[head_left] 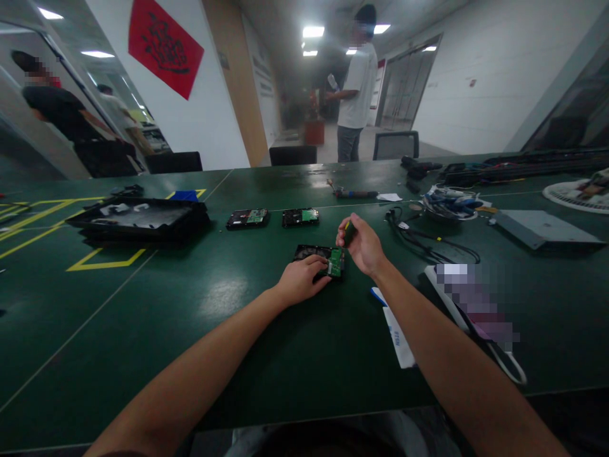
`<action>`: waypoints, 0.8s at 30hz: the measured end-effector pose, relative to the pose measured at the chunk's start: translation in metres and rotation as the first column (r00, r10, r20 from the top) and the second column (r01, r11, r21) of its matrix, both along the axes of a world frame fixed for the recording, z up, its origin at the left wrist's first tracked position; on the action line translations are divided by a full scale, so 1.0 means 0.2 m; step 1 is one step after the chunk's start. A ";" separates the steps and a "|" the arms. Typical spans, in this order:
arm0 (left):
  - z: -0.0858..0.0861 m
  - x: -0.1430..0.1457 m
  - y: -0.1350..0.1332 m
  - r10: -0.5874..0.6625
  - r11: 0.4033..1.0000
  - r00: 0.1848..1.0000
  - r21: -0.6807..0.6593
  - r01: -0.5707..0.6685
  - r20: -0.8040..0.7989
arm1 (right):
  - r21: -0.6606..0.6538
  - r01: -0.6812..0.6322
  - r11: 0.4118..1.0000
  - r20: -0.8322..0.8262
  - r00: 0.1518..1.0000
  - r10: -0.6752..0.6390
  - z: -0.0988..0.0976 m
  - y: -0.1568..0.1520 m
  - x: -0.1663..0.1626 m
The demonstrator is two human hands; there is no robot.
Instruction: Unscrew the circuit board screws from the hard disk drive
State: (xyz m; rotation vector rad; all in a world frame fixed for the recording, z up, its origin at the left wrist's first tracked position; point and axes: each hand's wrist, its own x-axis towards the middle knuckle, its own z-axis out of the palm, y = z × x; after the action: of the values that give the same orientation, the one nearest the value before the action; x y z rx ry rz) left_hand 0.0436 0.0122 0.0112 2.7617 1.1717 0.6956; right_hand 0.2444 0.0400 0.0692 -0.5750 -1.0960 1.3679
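A black hard drive (304,253) with a green circuit board lies face up on the dark green table (190,330), in front of me. My left hand (302,279) rests on its near edge, fingers curled down over it. My right hand (360,244) is closed round a small screwdriver (349,232) with a yellow and black handle, held upright just above the drive's right end.
Two more drives (247,218) (299,217) lie farther back. A black tray stack (137,220) sits to the left. Black cables (428,238), a bowl of parts (450,204), a grey flat case (542,227) and a paper strip (397,336) lie to the right. People stand beyond the table.
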 end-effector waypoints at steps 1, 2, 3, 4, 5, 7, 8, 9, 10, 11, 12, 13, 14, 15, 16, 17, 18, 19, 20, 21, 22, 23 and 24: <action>0.00 0.00 0.00 0.002 1.000 1.000 -0.002 -0.002 0.001 | 0.020 0.014 1.000 0.007 1.000 -0.014 0.00 0.00 0.00; 0.00 0.00 0.00 0.005 1.000 1.000 -0.003 -0.005 0.001 | 0.042 0.025 0.999 0.014 1.000 -0.025 0.00 0.00 0.00; 0.00 0.00 0.00 0.007 1.000 1.000 -0.005 -0.007 0.001 | 0.059 0.033 0.998 0.022 0.999 -0.035 0.00 0.00 0.00; 0.00 0.00 0.00 0.009 1.000 1.000 -0.007 -0.009 0.000 | 0.069 0.038 0.997 0.030 0.999 -0.041 0.00 -0.01 0.00; 0.01 0.00 0.00 0.009 1.000 1.000 -0.009 -0.009 -0.002 | 0.068 0.040 0.997 0.036 0.998 -0.042 0.01 -0.01 0.00; 0.01 0.00 0.00 0.006 1.000 1.000 -0.012 -0.006 -0.004 | 0.043 0.025 0.999 0.044 0.999 -0.027 0.01 -0.01 0.00; 0.01 0.00 0.00 0.005 1.000 1.000 -0.012 -0.005 -0.003 | 0.030 0.013 0.999 0.044 0.999 -0.014 0.02 -0.01 0.01; 0.01 0.00 0.00 0.004 1.000 1.000 -0.010 -0.004 -0.003 | 0.020 -0.003 1.000 0.040 0.999 0.002 0.02 -0.01 0.01; 0.01 0.00 0.00 0.002 1.000 1.000 -0.007 -0.002 -0.002 | 0.017 -0.018 1.000 0.031 0.999 0.017 0.02 -0.01 0.02; 0.00 0.00 0.00 0.000 1.000 1.000 -0.005 0.000 -0.001 | 0.017 -0.033 0.999 0.018 0.999 0.033 0.03 -0.01 0.02; 0.00 0.00 0.00 -0.002 1.000 1.000 -0.004 0.002 0.000 | 0.019 -0.044 0.999 0.005 0.999 0.044 0.03 -0.01 0.02; 0.00 0.00 0.00 -0.004 1.000 1.000 -0.003 0.004 0.000 | 0.021 -0.054 0.998 -0.008 0.999 0.054 0.03 -0.01 0.02; 0.00 0.00 0.00 -0.005 1.000 1.000 -0.002 0.005 0.000 | 0.022 -0.062 0.998 -0.020 0.998 0.062 0.03 -0.01 0.02; 0.00 0.00 0.00 -0.005 1.000 1.000 -0.002 0.005 0.002 | 0.021 -0.069 0.997 -0.027 0.997 0.069 0.03 -0.01 0.02; 0.00 0.00 0.00 -0.006 1.000 1.000 -0.002 0.006 0.003 | 0.019 -0.072 0.997 -0.032 0.997 0.073 0.03 -0.01 0.02; 0.00 0.00 0.00 -0.008 1.000 1.000 -0.001 0.008 0.004 | 0.017 -0.071 0.997 -0.033 0.997 0.071 0.02 0.00 0.02; 0.00 0.00 0.01 -0.009 1.000 1.000 0.000 0.009 0.005 | 0.012 -0.067 0.998 -0.031 0.997 0.067 0.02 0.00 0.02; 0.00 0.00 0.01 -0.011 1.000 1.000 0.003 0.011 0.005 | 0.005 -0.059 0.998 -0.027 0.998 0.059 0.02 0.00 0.01; 0.00 0.00 0.01 -0.012 1.000 1.000 0.005 0.012 0.005 | -0.002 -0.046 0.999 -0.022 0.999 0.046 0.01 0.00 0.01; 0.00 0.00 0.01 -0.012 1.000 1.000 0.006 0.012 0.004 | -0.008 -0.030 1.000 -0.018 0.999 0.029 0.01 0.00 0.00; 0.00 0.00 0.00 -0.011 1.000 1.000 0.008 0.011 0.003 | -0.011 -0.012 1.000 -0.015 1.000 0.011 0.00 0.00 0.00; 0.00 0.00 0.00 -0.010 1.000 1.000 0.008 0.010 0.002 | -0.011 0.005 1.000 -0.013 1.000 -0.005 0.00 0.00 -0.01; 0.00 0.00 0.00 -0.008 1.000 1.000 0.007 0.008 0.001 | -0.008 0.019 1.000 -0.013 1.000 -0.019 0.00 0.00 -0.01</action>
State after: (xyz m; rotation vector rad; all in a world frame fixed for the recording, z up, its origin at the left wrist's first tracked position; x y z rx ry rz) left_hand 0.0436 0.0127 0.0107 2.7695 1.1596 0.7019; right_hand 0.2416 0.0397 0.0691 -0.5807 -1.0722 1.3581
